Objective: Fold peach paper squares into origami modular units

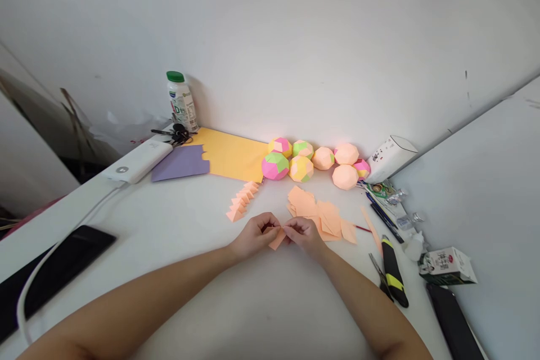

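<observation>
Between my two hands is a small piece of peach paper (276, 239), pinched along its upper edge. My left hand (258, 233) is closed on its left side, thumb and finger together. My right hand (307, 234) pinches the same piece from the right. Just beyond the right hand lies a loose pile of peach paper pieces (329, 216). A row of folded peach paper units (243, 201) stands past the left hand. Several many-sided paper balls (301, 169) in pink, green, yellow and peach sit against the wall.
Yellow paper (236, 154) and purple paper (179, 163) lie at the back left, by a bottle (182, 102) and a white power bank (141, 162). On the right are a utility knife (394, 273), scissors (381, 277), pens (385, 218), a milk carton (447, 265) and a white cylinder (388, 158).
</observation>
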Tool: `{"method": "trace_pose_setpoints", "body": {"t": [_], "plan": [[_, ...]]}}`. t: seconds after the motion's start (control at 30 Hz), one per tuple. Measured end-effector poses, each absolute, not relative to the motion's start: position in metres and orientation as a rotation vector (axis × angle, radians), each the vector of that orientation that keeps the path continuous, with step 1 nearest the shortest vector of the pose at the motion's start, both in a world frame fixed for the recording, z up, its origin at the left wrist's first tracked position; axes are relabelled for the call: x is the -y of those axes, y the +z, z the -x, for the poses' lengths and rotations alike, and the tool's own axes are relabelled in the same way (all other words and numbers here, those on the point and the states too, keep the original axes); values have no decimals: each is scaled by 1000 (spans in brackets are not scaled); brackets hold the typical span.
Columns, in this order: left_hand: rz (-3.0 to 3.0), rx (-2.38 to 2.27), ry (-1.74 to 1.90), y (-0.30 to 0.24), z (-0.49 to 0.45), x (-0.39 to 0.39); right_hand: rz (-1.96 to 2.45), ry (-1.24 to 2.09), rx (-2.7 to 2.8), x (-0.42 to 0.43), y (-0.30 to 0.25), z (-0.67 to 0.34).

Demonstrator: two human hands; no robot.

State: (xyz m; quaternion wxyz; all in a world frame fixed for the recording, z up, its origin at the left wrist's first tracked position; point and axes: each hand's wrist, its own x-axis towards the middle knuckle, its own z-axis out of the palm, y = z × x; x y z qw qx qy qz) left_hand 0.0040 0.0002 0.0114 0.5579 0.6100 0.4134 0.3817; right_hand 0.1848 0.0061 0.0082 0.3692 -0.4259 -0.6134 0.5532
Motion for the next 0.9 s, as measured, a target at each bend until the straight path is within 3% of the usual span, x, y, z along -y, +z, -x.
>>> {"method": "trace_pose_setpoints", "body": {"t": [0.57,0.77,0.9], "plan": [[-1468,-971,843,15,-5,0,1082,1395,1597,-7,4,-186],[-1490,-957,837,11,-6,0,1136,1238,1735,-6,6,-185],[-1440,-942,853,10,-4,0,1141,1360,1582,-6,8,-185]]}}
